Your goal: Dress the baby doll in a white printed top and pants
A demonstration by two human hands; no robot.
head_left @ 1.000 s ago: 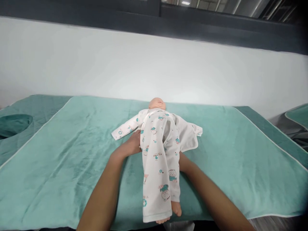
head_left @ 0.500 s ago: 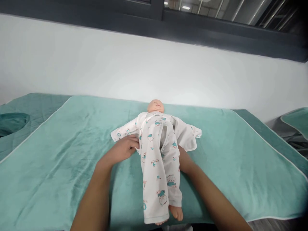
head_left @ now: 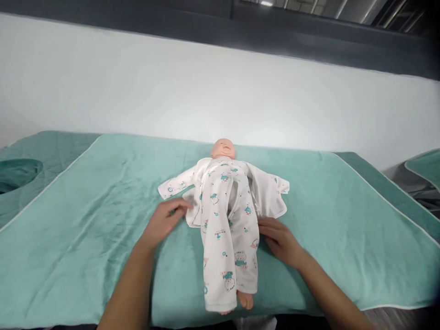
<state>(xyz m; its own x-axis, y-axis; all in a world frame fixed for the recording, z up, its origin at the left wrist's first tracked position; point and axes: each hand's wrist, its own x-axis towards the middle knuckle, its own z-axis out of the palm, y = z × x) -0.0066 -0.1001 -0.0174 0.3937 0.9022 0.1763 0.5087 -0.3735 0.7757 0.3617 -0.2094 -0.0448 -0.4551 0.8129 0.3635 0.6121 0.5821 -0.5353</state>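
While the peach-coloured plastic baby doll (head_left: 223, 149) lies face up on the teal plush mat with white piping (head_left: 103, 206), head toward the plain white wall (head_left: 206, 91) and feet at the near edge, both hands are down at its sides. It's got on white cotton trousers with a teal-and-pink cartoon print (head_left: 218, 256), plus a matching white long-sleeved jacket (head_left: 270, 195) with sleeves out wide and flaps spread either side. The left hand (head_left: 168, 221) has bent fingers right at the edge of the left flap, but can't tell if it's actually pinching it. The right hand (head_left: 280, 239) has its fingertips against the right trouser leg, just below the other flap; can't tell if it's gripping any fabric.
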